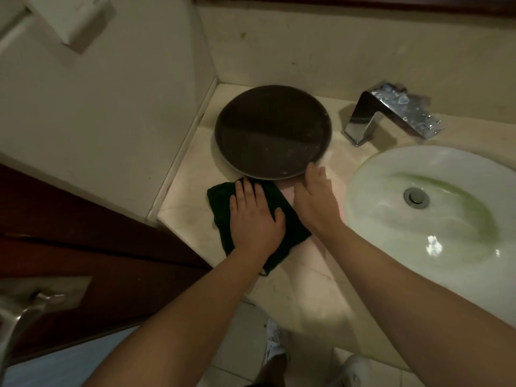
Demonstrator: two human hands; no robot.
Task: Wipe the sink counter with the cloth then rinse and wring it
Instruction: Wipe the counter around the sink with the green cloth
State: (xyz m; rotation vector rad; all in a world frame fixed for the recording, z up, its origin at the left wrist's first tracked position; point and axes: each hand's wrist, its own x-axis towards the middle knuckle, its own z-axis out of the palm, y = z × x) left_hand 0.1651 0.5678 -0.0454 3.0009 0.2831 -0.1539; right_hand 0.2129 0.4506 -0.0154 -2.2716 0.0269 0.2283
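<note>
the round dark tray point(272, 129) sits empty toward the back left corner of the surface point(312, 289), near the wall. the oval white sink basin point(435, 208) on the right holds only a small white scrap point(433, 245) near its front slope; its drain point(416, 197) shows in the middle. the chrome faucet point(391, 113) stands behind the basin. the dark green cloth point(220, 201) lies flat just in front of the tray, near the surface's left edge. the left hand point(255, 216) presses on the cloth, fingers spread flat. the right hand point(314, 198) rests beside it, fingers open, tips touching the tray's front rim.
</note>
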